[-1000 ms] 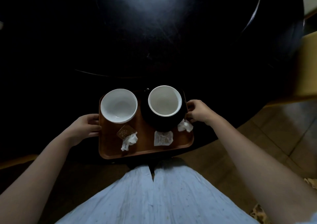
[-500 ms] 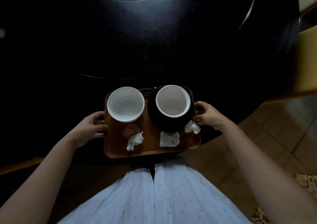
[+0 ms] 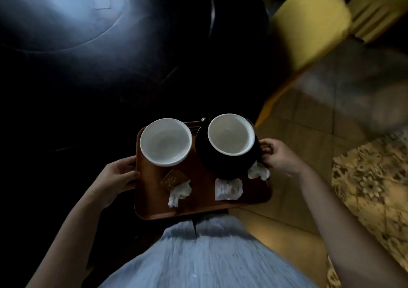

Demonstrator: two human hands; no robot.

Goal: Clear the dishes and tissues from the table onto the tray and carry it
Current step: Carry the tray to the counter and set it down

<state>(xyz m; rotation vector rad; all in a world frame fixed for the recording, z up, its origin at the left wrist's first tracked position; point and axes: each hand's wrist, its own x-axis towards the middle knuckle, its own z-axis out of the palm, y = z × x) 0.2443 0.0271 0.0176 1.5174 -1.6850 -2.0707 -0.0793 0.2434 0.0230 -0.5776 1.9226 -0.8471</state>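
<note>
I hold the brown tray (image 3: pixel 198 208) in front of my waist with both hands, above the pale blue skirt (image 3: pixel 198 256) that fills the lower part of the view. My left hand (image 3: pixel 114 181) has its grip closed on the tray's left rim, thumb lying along the top edge and fingers curled under where I cannot see them. My right hand (image 3: pixel 280 155) has its grip closed on the right rim, close against the black dish (image 3: pixel 223 166). On the tray's far left stands a white bowl (image 3: pixel 166 142), upright. To its right a second white bowl (image 3: pixel 230 134) sits inside the black dish, also upright. In front of the first bowl lies a small brown biscuit (image 3: pixel 173 178), and touching its near corner is a crumpled tissue (image 3: pixel 179 192). A flatter folded tissue (image 3: pixel 228 189) lies just in front of the black dish, and another crumpled tissue (image 3: pixel 258 172) is tucked at the dish's right side, beside my right hand. Beyond the tray's far edge spreads the dark round surface (image 3: pixel 88 56), with pale light glancing off its far left. To the right is a yellow chair (image 3: pixel 309 23), blurred, with tiled floor (image 3: pixel 298 133) below it and a patterned rug (image 3: pixel 375 188) at the right edge.
</note>
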